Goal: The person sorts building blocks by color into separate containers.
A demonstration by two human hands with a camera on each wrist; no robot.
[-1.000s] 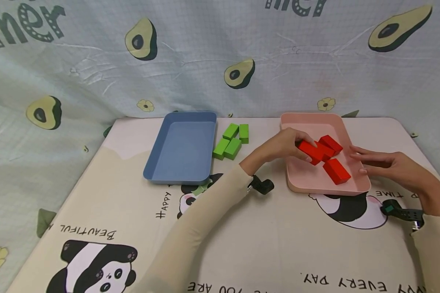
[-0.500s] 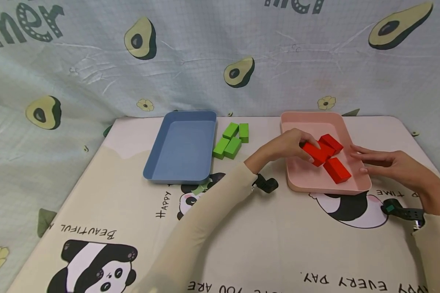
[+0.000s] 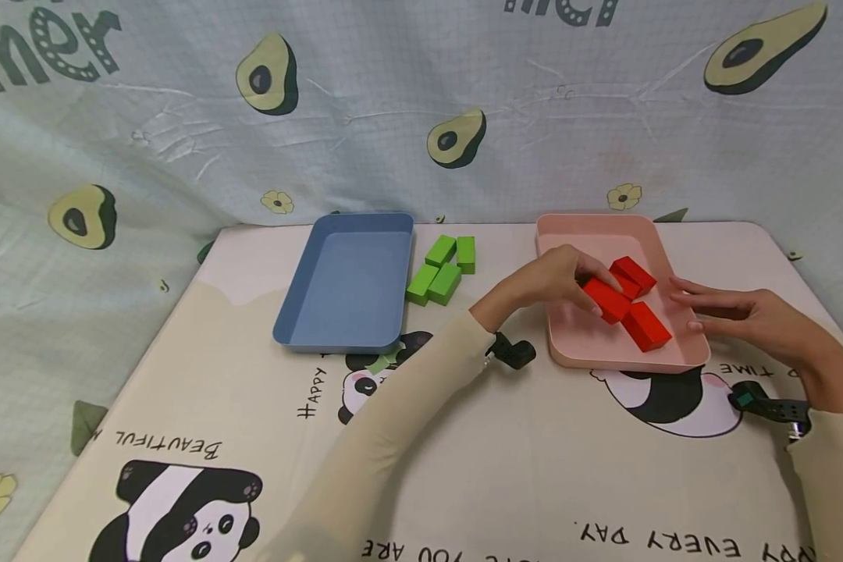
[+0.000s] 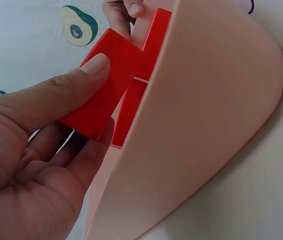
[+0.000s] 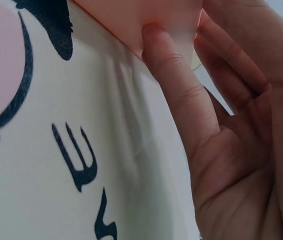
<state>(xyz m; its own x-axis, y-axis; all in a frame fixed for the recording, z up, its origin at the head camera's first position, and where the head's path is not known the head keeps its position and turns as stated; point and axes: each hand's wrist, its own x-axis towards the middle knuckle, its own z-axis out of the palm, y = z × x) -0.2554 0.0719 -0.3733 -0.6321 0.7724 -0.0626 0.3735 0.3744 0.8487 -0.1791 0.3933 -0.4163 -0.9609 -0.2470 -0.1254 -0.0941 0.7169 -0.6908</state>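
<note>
Over the pink tray (image 3: pixel 576 343), my left hand (image 3: pixel 558 277) pinches a red rectangular block (image 4: pixel 112 75) between thumb and fingers. The block is tilted in the left wrist view, close above the others. More red blocks lie in the tray, one nearest the front (image 3: pixel 646 326) and others behind the held one, partly hidden by it. My right hand (image 3: pixel 759 316) rests against the tray's right wall with fingers mostly straight, fingertips right at the rim. In the right wrist view one digit (image 5: pixel 169 65) of it presses the outside of the pink wall.
A blue tray (image 3: pixel 344 339) stands to the left with nothing in it. Several green blocks (image 3: pixel 444 282) lie between the two trays. A panda-print cloth (image 3: pixel 506 468) covers the table, and an avocado-print curtain (image 3: pixel 365 148) hangs along the back.
My left hand has moved slightly right with the held red block, which now overlaps the other blocks more in view. The right hand stays at the tray's side.
</note>
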